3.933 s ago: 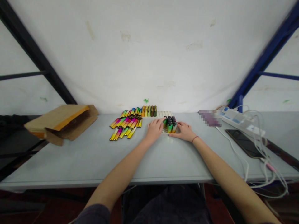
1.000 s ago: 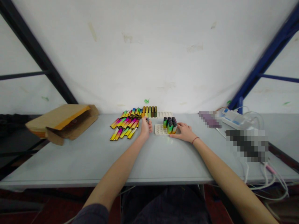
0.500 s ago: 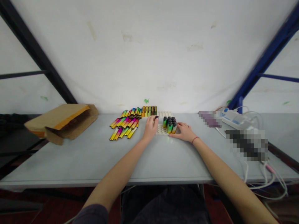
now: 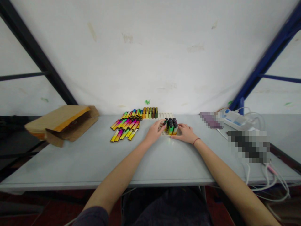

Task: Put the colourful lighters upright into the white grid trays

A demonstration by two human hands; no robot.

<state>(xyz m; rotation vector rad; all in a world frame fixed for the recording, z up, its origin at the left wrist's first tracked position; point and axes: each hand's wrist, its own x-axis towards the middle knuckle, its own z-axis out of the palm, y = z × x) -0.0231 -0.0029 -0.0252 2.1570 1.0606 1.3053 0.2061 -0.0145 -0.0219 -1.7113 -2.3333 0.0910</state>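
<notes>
A white holed tray (image 4: 165, 135) stands on the table, holding several shiny, gradient-coloured tubes with black tops (image 4: 171, 129) upright in its right part. My left hand (image 4: 155, 130) is at the tray's left side, fingers pinched on a black-topped tube (image 4: 165, 123) beside the standing group; its lower part is mostly hidden. My right hand (image 4: 186, 133) grips the tray's right end, thumb along the front edge and forefinger against the rightmost tubes. Left of my hands, several similar bright metallic tubes (image 4: 128, 124) lie flat in overlapping rows.
Behind my left hand, several yellow to dark green tubes (image 4: 150, 113) stand upright beside another white holed tray (image 4: 166, 115) by the wall. An opened cardboard box (image 4: 62, 122) lies at left. A white power strip (image 4: 237, 121), cables and blurred-out items occupy the right.
My left hand has moved right and slightly down, bringing the black-topped tube from the tray's left edge to the standing group. My right hand has stayed in place.
</notes>
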